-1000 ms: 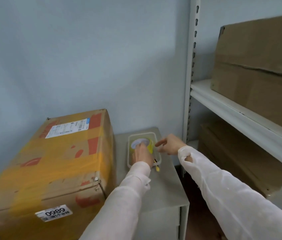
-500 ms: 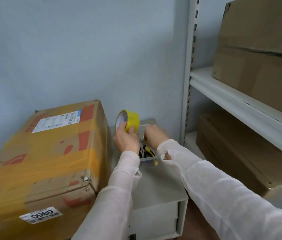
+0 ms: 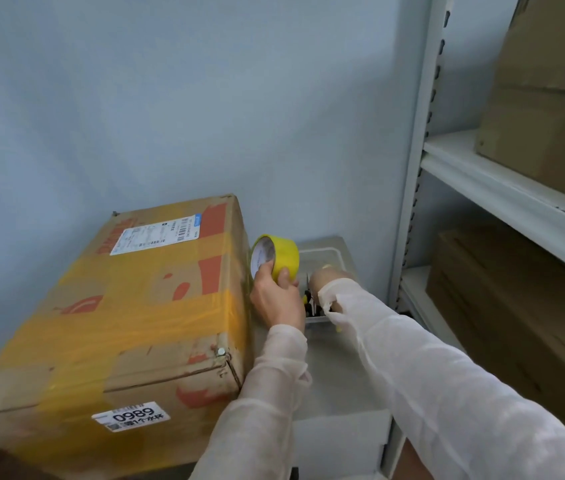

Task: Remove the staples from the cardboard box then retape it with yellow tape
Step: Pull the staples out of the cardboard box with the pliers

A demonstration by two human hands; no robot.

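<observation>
A large cardboard box [image 3: 142,306] with yellow tape bands, a shipping label and a "0989" sticker lies at the left. My left hand [image 3: 276,296] grips a roll of yellow tape [image 3: 279,256], held upright just right of the box's side. My right hand [image 3: 326,277] reaches down into a small clear plastic tray [image 3: 333,252] on a grey cabinet. Its fingers are hidden by the wrist, so what they touch cannot be made out. A black and yellow tool [image 3: 307,301] lies in the tray between my hands.
The grey cabinet [image 3: 340,375] stands between the box and a white metal shelf rack [image 3: 416,168] at the right. Brown cardboard boxes [image 3: 534,116] sit on the rack's shelves. A pale blue wall is behind.
My left hand lifted the yellow tape roll out of the tray and holds it beside the box. My right hand moved down into the tray.
</observation>
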